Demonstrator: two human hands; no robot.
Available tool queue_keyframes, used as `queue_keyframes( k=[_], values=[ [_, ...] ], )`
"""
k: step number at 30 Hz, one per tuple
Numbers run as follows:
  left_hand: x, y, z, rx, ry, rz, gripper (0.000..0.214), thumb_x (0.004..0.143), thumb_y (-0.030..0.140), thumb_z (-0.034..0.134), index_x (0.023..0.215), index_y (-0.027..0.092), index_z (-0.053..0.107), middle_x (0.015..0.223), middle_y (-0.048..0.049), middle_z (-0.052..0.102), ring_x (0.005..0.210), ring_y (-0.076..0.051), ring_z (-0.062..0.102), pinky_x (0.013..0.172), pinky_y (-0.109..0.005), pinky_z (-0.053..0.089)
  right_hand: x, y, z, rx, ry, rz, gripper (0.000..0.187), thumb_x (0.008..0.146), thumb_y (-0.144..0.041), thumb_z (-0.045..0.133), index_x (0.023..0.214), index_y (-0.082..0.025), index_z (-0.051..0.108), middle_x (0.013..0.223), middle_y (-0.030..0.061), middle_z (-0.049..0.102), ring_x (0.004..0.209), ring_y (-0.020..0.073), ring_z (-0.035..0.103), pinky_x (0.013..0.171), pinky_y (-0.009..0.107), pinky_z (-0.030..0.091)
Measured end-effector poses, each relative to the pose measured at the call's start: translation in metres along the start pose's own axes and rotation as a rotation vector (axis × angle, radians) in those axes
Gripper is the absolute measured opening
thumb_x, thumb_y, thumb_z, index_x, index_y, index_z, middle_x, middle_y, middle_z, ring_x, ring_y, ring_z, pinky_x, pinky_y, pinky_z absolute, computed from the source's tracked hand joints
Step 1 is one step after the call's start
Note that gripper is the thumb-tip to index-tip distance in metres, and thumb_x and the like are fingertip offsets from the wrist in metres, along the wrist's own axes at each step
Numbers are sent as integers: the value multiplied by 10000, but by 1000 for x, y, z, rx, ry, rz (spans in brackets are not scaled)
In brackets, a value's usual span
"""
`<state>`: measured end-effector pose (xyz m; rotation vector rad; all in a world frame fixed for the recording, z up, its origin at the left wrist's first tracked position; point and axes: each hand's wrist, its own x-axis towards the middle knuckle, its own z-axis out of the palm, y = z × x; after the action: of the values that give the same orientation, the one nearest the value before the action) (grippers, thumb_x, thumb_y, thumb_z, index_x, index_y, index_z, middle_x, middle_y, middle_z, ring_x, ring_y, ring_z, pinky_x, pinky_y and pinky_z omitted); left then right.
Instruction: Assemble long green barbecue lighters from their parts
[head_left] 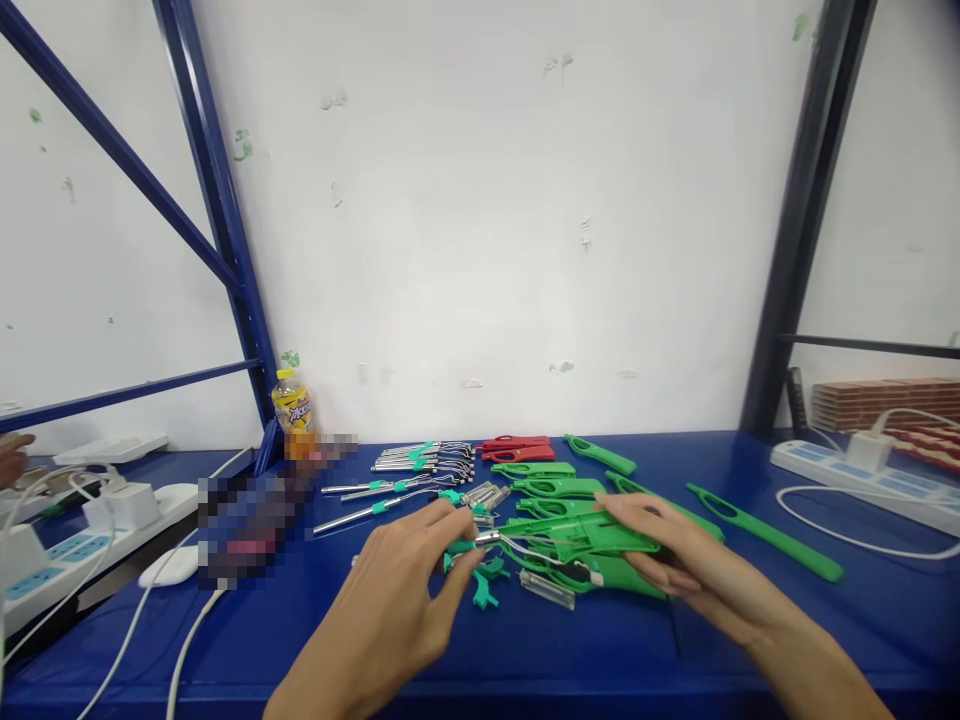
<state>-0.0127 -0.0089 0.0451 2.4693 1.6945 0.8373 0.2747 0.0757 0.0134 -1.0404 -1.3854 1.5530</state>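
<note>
My left hand (pixel 401 590) pinches a metal lighter tube (pixel 487 538) with a teal piece on it; most of the tube is hidden behind the fingers. In my right hand (pixel 679 555) is an open green lighter casing half (pixel 611 533), thumb on top and fingers underneath. A dark wire runs from the tube across the casing. Just below lie loose teal triggers (pixel 484 590) and a clear fuel tank (pixel 547 589). Further green casing halves (pixel 559 487) are lined up behind, with red casings (pixel 517 450) farther back.
Metal tubes with wires and teal clips (pixel 424 458) lie left of the casings. A yellow-capped bottle (pixel 296 412) stands by the blue frame. White power strips (pixel 892 485) and cables flank the blue table (pixel 585 660). Another person's hand (pixel 13 458) shows at far left.
</note>
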Motion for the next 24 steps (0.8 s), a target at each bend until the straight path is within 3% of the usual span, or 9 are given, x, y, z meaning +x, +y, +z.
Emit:
queue_keyframes(
  k=[5,12,19,24],
  values=[
    [-2,-2,0,4,27,-20,140,1047,328,513,1020,290,645,1037,4,697,844,-198,651,725,-314,469,0,-1,4,-39,-25,-25,565,802,-756,740,898,-208,637,419,-133,322,445,70,108,488,258,136],
    [2,-6,4,11,20,17,149,1029,265,506,996,277,651,999,0,700,871,-203,668,758,-322,478,-1,-4,6,-39,37,49,574,752,-705,806,962,-196,646,419,-120,416,436,60,158,501,245,144],
    [7,-7,11,-13,29,36,183,1045,225,503,1013,271,677,1007,-9,716,895,-200,686,787,-319,493,4,0,2,22,38,21,621,771,-724,793,1050,-184,664,421,-144,341,449,62,136,497,242,132],
    [9,-13,16,-71,68,80,194,1069,248,527,1095,287,715,1081,-17,737,983,-207,704,868,-332,532,9,6,-6,96,9,-14,550,770,-676,825,1008,-204,673,450,-156,238,451,63,109,478,237,108]
  ],
)
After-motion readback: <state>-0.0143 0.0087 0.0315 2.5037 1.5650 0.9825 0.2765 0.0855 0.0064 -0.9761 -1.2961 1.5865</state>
